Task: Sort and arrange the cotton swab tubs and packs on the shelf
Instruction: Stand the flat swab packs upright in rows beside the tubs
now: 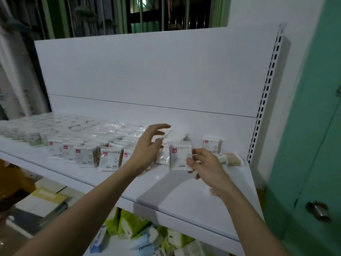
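Most of the shelf [184, 198] looks sorted, tubs [27, 132] left, packs [108, 157] in a front row; my right hand [206, 169] pinches one pack [180, 157] at the row's end, my left hand [147, 146] hovers spread, and loose packs [232, 158] remain right.

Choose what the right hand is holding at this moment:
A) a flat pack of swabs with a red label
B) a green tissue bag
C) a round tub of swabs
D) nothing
A: the right hand pinches the edge of an upright flat pack with a red label, standing on the shelf.
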